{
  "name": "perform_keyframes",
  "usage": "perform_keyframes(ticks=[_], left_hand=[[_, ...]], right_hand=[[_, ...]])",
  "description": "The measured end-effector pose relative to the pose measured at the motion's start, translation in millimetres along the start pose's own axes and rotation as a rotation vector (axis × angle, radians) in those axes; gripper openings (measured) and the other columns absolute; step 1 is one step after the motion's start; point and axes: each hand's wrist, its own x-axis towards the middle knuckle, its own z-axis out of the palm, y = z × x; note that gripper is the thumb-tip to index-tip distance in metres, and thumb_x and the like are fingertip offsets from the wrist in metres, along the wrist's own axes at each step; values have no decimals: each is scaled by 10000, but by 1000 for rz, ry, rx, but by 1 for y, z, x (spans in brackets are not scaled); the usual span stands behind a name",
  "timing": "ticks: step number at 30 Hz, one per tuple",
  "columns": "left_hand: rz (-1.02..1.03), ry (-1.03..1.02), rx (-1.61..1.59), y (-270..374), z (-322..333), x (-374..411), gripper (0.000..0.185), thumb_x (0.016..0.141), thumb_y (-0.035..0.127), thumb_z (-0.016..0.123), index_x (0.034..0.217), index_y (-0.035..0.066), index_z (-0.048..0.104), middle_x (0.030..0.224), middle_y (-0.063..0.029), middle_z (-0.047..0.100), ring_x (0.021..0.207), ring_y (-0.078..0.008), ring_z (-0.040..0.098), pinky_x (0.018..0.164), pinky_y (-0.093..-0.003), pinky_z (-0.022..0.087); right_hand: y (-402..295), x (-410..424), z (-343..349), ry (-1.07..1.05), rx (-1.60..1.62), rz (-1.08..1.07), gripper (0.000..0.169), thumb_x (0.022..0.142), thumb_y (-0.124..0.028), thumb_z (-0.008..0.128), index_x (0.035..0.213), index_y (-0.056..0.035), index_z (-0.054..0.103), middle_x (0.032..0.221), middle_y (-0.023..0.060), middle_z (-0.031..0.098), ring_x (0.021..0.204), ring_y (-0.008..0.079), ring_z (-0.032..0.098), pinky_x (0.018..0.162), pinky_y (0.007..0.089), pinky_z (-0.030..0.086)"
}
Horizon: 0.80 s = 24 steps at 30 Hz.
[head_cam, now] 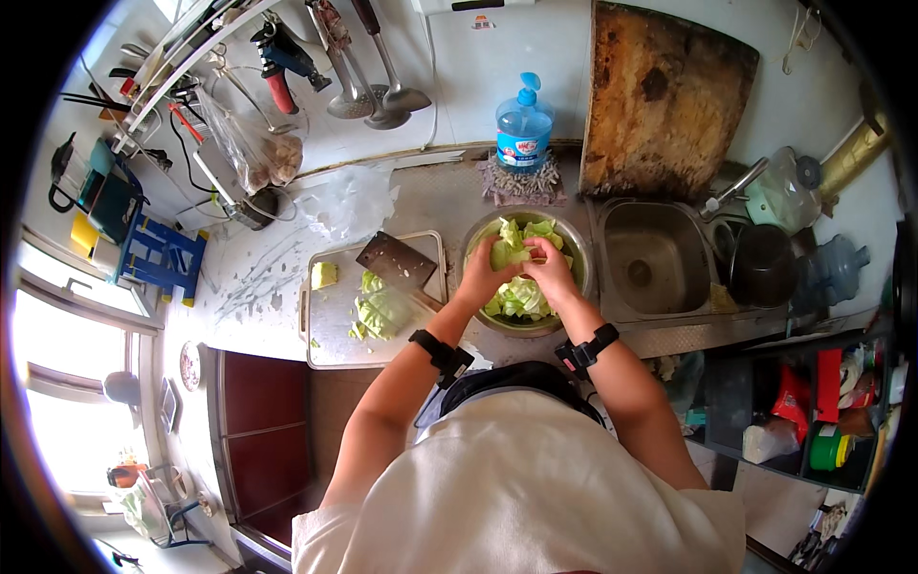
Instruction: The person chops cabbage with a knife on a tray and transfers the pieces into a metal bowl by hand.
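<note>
Over a round metal bowl (pixel 584 287) heaped with cut cabbage leaves (pixel 522 300), my left hand (pixel 486 269) and my right hand (pixel 551 267) meet at the thumbs. Between them they hold a pale green cabbage piece (pixel 509 251). To the left lies a light cutting board (pixel 333 351) with a metal rim. A cleaver (pixel 398 264) rests on it, its blade flat and its handle pointing towards the bowl. Beside the blade are loose cabbage leaves (pixel 380 313), and a pale cabbage chunk (pixel 325 275) sits near the board's left side.
Right of the bowl is a steel sink (pixel 656 258) with a tap (pixel 735 188) and a dark pot (pixel 764 265). A blue pump bottle (pixel 526 129) stands behind the bowl. A large stained wooden board (pixel 663 100) leans on the wall. Ladles (pixel 398 97) hang at the back.
</note>
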Motion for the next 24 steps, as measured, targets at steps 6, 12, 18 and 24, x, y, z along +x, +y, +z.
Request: perform_keyframes(ticks=[6, 12, 18, 24], left_hand=[[47, -117, 155, 30, -8, -7, 505, 691, 259, 771, 1088, 34, 554, 902, -155, 631, 808, -290, 616, 737, -351, 476], [-228, -361, -347, 8, -23, -7, 447, 790, 262, 714, 1105, 1, 534, 873, -64, 634, 754, -124, 603, 677, -269, 471], [-351, -385, -566, 24, -40, -6, 382, 842, 191, 647, 1143, -2, 514, 861, -38, 614, 772, -104, 587, 669, -249, 482], [-447, -183, -703, 20, -43, -8, 344, 822, 164, 653, 1097, -9, 540, 877, -52, 615, 753, -125, 595, 637, -260, 492]], right_hand=[[4, -2, 0, -52, 37, 34, 301, 819, -87, 671, 1083, 1, 556, 931, 48, 574, 846, 119, 561, 689, 243, 491], [-6, -11, 1, -164, 132, 119, 377, 795, -147, 715, 1095, 16, 556, 973, 68, 583, 852, 141, 589, 662, 265, 517], [-6, -8, 6, -136, 196, 110, 303, 838, -126, 654, 1091, 11, 558, 950, 61, 578, 826, 128, 585, 648, 261, 529], [-9, -7, 8, -33, 2, 96, 231, 880, -43, 548, 1102, 19, 558, 947, 46, 573, 804, 118, 574, 685, 250, 524]])
